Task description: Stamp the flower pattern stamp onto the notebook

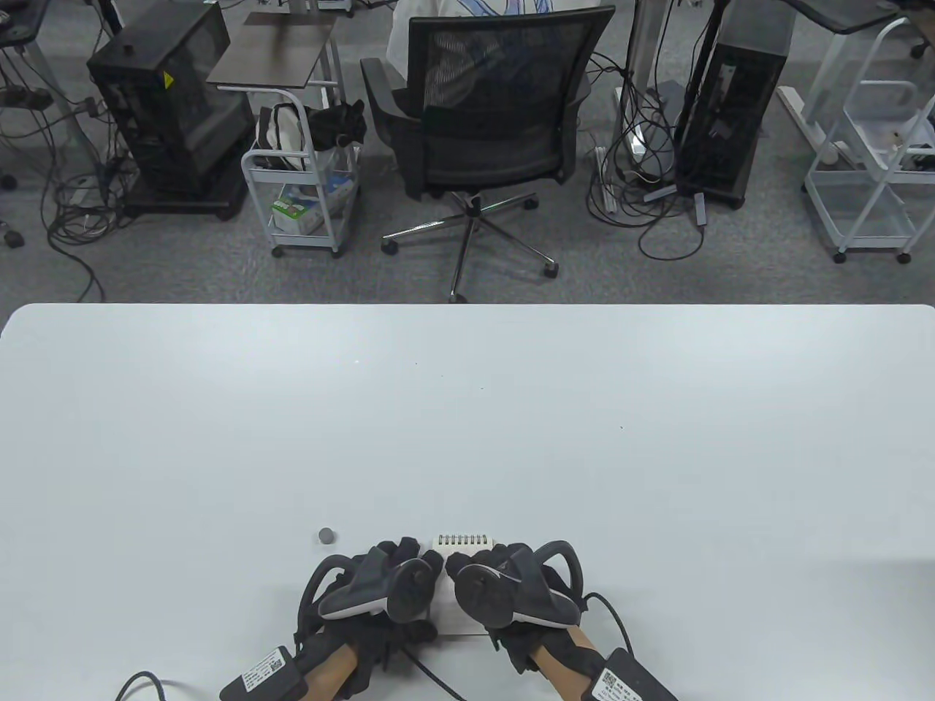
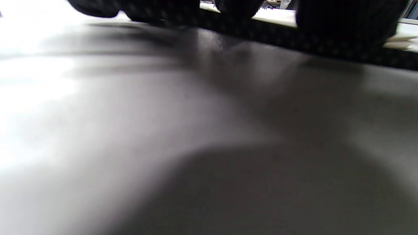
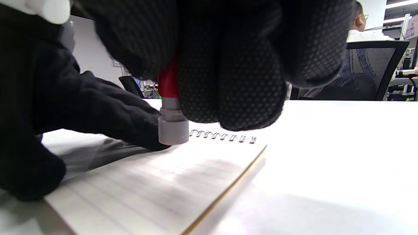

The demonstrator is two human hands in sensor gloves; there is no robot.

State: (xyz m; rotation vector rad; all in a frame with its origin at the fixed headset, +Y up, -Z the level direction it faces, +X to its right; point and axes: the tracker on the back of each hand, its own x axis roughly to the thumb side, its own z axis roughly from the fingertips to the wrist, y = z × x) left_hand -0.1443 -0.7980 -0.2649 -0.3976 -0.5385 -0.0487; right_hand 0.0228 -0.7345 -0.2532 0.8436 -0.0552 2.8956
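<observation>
Red-bodied stamp [image 3: 171, 111], gripped by right hand [image 1: 511, 591] fingers, presses notebook [image 3: 156, 182]; left hand [image 1: 380, 591] flat, steadying the page.

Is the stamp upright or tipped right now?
Upright: the stamp stands vertical, grey base flat on the notebook page, right hand gripping its red top.

One notebook [image 1: 464, 541], one stamp [image 3: 172, 125], one small grey cap [image 1: 326, 536], two gloved hands [image 1: 398, 584].
</observation>
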